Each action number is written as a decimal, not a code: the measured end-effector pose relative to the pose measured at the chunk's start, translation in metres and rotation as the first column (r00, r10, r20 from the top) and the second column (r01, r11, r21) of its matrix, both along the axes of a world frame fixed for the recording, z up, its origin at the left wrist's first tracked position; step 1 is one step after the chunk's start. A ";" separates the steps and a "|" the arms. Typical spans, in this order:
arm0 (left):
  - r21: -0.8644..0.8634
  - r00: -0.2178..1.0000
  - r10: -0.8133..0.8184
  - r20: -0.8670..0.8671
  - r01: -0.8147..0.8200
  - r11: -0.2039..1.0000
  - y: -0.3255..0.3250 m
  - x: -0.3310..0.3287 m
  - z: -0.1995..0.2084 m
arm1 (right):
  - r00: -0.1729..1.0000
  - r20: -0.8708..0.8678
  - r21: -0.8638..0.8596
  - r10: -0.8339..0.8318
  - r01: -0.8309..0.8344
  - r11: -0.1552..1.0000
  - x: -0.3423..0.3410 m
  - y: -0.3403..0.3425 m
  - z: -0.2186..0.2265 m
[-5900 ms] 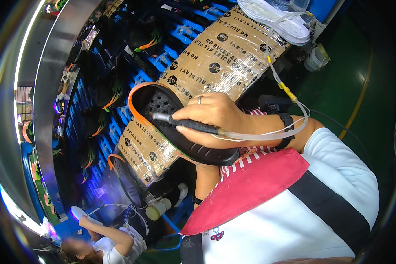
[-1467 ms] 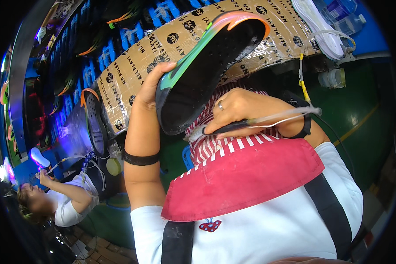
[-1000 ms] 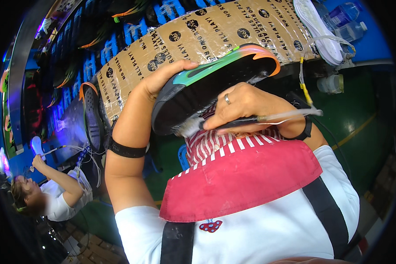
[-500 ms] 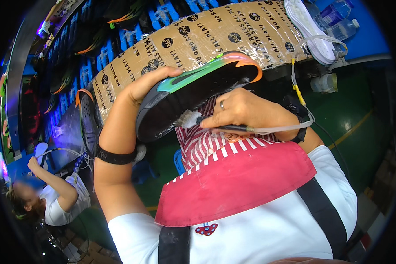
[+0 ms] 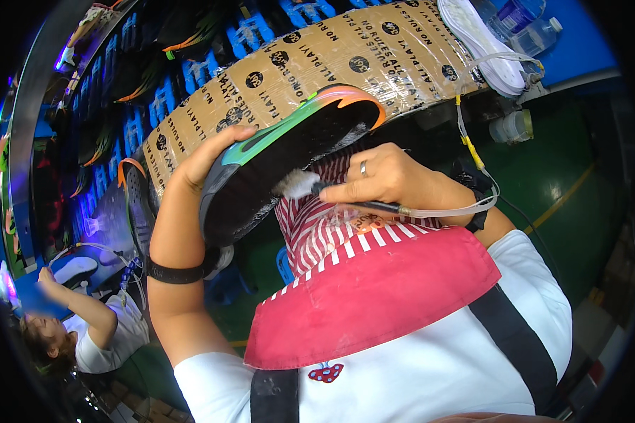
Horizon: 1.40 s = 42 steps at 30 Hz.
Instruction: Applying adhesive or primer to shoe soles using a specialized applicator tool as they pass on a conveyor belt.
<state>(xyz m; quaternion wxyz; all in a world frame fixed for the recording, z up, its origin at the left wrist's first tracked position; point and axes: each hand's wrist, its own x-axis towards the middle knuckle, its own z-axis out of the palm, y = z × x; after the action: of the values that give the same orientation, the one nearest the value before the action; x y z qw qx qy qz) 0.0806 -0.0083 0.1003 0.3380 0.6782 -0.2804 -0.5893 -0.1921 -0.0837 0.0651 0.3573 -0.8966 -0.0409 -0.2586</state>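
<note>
My left hand [image 5: 215, 155] grips a shoe sole [image 5: 271, 158] by its far side, fingers hidden behind it. The sole is tilted so its black hollow face shows, with a green and orange side wall and a wet-looking shine along the near rim. In my right hand [image 5: 391, 176] is a brush [image 5: 363, 204] with a dark handle, a clear tube running from its back end. The pale, whitish bristles of the brush are at the near part of the black face; whether they press on it I cannot tell for sure.
A brown printed board wrapped in film [image 5: 360, 63] lies beyond the sole. A white sole [image 5: 483, 46] and plastic bottles [image 5: 536, 35] stand at the far right, near a hanging cup [image 5: 511, 127]. Blue racks [image 5: 250, 32] hold more soles. A co-worker [image 5: 95, 324] sits at left.
The sole and my left hand have shifted left and slightly down in the picture. The brush now sits farther in from the sole's near rim.
</note>
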 end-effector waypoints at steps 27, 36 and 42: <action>-0.092 0.741 0.168 -0.650 -0.297 0.950 0.019 -0.049 -0.049 | 0.981 -0.172 0.842 -0.093 0.195 0.503 0.010 -0.022 -0.001; -0.085 0.595 0.121 -0.795 -0.306 0.948 0.016 -0.070 -0.049 | 0.967 -0.144 0.832 -0.212 0.234 0.502 0.001 -0.032 -0.010; -0.031 0.601 0.197 -0.774 -0.347 0.938 0.017 -0.071 -0.046 | 0.952 -0.149 0.843 -0.268 0.264 0.468 -0.009 -0.043 -0.011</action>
<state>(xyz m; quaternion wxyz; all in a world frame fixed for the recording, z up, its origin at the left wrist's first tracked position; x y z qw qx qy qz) 0.0092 0.0089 0.0545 0.5689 0.3692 -0.0568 -0.7327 -0.2014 -0.1269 0.0542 0.7067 -0.5983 0.2306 -0.2992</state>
